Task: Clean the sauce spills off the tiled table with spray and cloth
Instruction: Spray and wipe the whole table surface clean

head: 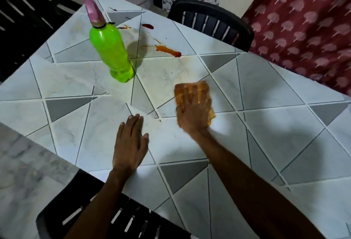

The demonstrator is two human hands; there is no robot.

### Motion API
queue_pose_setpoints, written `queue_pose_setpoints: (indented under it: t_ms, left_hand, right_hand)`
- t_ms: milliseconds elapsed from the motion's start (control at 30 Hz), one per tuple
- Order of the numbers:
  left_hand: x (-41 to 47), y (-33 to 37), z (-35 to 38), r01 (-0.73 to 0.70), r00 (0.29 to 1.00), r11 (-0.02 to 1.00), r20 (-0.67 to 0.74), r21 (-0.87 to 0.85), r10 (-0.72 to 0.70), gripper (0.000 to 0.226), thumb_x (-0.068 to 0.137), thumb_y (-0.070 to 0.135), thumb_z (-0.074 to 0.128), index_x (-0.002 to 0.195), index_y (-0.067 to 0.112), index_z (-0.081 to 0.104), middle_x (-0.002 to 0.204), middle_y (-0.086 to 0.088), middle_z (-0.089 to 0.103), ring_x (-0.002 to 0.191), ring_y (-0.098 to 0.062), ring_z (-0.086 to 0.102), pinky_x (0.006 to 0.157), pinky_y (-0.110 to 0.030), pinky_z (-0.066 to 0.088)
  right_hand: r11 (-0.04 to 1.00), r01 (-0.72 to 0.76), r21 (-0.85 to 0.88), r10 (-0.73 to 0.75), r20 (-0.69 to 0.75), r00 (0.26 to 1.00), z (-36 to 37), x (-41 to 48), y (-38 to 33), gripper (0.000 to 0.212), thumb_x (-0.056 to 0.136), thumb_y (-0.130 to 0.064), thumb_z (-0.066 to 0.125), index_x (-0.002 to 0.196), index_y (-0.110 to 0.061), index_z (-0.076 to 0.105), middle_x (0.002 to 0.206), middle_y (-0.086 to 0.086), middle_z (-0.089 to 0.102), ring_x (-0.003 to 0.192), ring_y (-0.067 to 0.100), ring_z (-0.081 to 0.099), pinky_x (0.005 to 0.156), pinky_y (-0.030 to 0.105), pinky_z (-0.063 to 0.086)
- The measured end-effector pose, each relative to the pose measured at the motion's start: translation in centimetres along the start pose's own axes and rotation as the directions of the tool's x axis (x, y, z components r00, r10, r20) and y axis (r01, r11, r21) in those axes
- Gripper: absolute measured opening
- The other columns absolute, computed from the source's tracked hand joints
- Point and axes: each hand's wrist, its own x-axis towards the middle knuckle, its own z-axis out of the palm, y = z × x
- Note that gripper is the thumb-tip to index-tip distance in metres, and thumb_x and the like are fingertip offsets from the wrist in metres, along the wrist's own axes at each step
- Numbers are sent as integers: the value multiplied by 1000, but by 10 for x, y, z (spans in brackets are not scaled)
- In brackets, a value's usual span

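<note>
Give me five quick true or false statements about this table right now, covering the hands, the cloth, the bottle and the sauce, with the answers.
1. The right hand presses the orange cloth flat against the table. True.
2. The left hand holds the green spray bottle. False: it rests flat on the table, and the bottle stands alone.
3. Sauce spills lie on the tiles beyond the cloth, not yet wiped. True.
4. The bottle lies on its side. False: it stands upright.
5. A black chair stands at the table's far side. True.
</note>
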Motion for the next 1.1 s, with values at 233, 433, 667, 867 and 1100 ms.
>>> queue_pose_setpoints:
  t_ms: [233,433,667,867,1100]
  left_hand:
    - [3,5,-4,24,1000,999,-11,-24,-24,55,98,32,44,148,8,41,154,-8,39,149,-23,25,121,-46,21]
    - [2,2,-5,21,999,1000,-25,-22,-21,55,97,31,46,146,6,42,154,-9,40,148,-24,27,121,-47,22]
    - [1,4,-3,18,999,999,-36,-31,-19,55,97,32,47,146,7,43,152,-9,42,148,-24,28,120,-47,22]
    - [1,3,-6,3,996,995,-92,-103,-13,53,93,27,57,143,11,47,146,-8,47,141,-26,36,117,-46,27]
    - [-9,-8,-21,-114,975,978,-211,-176,76,14,90,13,60,102,14,67,104,-4,64,103,-28,56,88,-38,39]
  right_hand:
    - [913,403,68,-407,58,912,-1,-118,25,65,95,-48,47,156,-33,32,163,1,32,149,33,27,117,60,22]
    - [995,59,-84,-55,52,997,-6,0,48,73,96,-57,29,161,-28,12,167,8,16,153,40,14,121,63,13]
    - [969,248,-13,-248,13,969,11,-80,-6,70,96,-50,36,160,-27,19,167,7,20,151,40,20,120,61,17]
    - [930,367,-23,-366,22,930,10,-164,48,65,94,-45,52,155,-33,34,162,3,33,150,35,26,118,58,21]
    - [980,-196,-13,196,1,981,12,-126,-21,73,88,-49,43,156,-23,32,159,18,34,142,47,34,112,65,31]
